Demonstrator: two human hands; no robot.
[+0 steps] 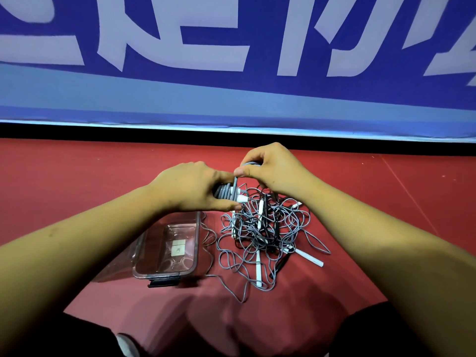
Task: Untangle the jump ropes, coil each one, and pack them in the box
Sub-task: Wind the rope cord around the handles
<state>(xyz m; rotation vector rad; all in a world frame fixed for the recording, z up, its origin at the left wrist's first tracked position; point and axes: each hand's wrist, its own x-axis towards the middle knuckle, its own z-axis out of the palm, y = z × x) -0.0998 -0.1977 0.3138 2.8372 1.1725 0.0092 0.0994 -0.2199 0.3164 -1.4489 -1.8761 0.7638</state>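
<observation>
My left hand (192, 185) grips a coiled grey jump rope (226, 193) with white handles, held above the floor. My right hand (270, 167) pinches a loop of the same grey cord at the top of that coil. Below and to the right lies a tangled pile of grey ropes (262, 233) with white and black handles sticking out. A clear plastic box (168, 247) stands open on the floor left of the pile, under my left forearm, with only a small label seen inside.
The floor is a red mat (77, 181). A blue banner wall (231, 99) with white lettering runs along the back. A loose grey strand (239, 292) trails toward me from the pile. My dark-clothed legs (77, 336) frame the bottom corners.
</observation>
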